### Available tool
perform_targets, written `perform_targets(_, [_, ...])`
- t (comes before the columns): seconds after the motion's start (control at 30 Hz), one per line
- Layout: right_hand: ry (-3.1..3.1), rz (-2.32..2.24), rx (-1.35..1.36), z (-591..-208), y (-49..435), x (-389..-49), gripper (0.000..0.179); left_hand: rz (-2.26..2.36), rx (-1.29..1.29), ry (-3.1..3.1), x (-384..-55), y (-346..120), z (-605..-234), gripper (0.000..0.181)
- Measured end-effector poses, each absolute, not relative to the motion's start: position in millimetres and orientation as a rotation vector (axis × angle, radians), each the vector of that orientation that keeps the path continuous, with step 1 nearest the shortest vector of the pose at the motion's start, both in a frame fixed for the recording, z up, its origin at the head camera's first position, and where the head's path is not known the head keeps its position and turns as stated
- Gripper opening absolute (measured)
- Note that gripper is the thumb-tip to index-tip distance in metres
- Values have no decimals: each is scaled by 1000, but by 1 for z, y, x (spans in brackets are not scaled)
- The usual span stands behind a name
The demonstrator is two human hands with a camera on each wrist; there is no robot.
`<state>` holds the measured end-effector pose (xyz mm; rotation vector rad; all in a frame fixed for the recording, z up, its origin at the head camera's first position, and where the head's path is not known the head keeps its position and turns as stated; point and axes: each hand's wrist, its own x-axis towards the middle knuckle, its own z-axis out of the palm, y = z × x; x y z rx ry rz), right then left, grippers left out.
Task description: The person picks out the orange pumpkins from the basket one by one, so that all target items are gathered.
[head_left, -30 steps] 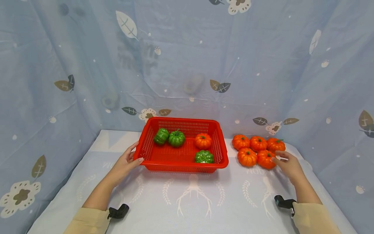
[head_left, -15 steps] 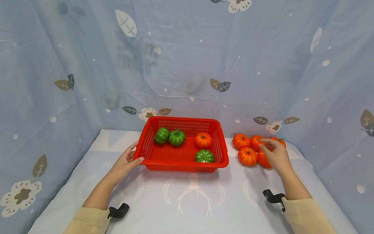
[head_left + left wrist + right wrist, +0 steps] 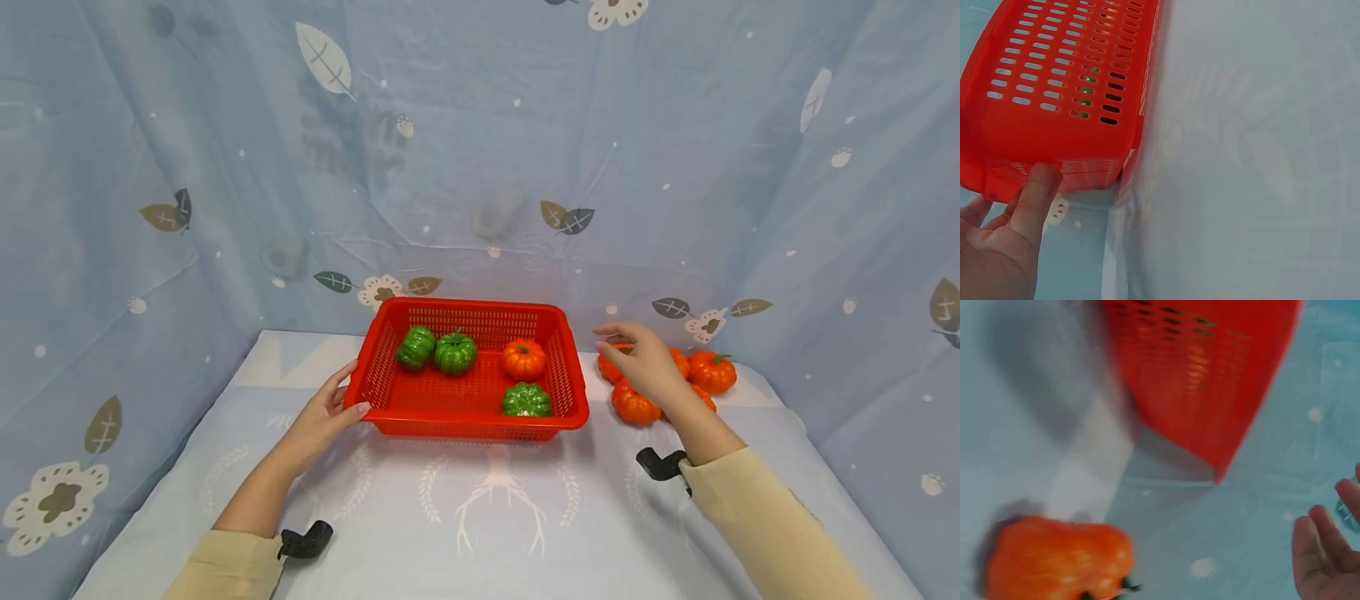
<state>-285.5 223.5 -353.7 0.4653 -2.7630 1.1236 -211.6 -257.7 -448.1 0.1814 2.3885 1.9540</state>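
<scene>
A red plastic basket (image 3: 450, 427) stands on the table, with three small green pumpkins (image 3: 456, 353) and one orange pumpkin (image 3: 523, 360) inside. At its left end my left hand (image 3: 318, 425) holds the rim; in the left wrist view the fingers (image 3: 1034, 200) reach the end wall below the rim. My right hand (image 3: 643, 360), fingers loosely bent and nothing in them, is over a group of orange pumpkins (image 3: 712, 372) to the right of the basket. It partly hides this group. The right wrist view shows the empty fingers (image 3: 1319, 540) in the lower right corner.
A pale patterned cloth (image 3: 495, 533) covers the table. Blue curtain (image 3: 480, 167) with leaf and flower prints closes off the back and both sides. Each wrist wears a black camera mount, the right one (image 3: 660, 463) close over the cloth.
My right hand has moved left from the near right pumpkin across the group, towards the basket's right end, carrying nothing. The left hand and the basket stay in place.
</scene>
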Motion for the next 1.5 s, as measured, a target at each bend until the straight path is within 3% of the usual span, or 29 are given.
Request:
perform_targets(0.57, [-3132,1172,694,-320,154,-344,41,1952,180,2401,-211,-261,-447,83])
perform_targets(0.87, [-3177,1563,553,-337,132,-365,44,1953,196,2400,-211,-262,-448,82])
perform_targets(1.5, [-3347,1477,473,-378,115,-371,52,1957,208,2385,-208,-257,-444,81])
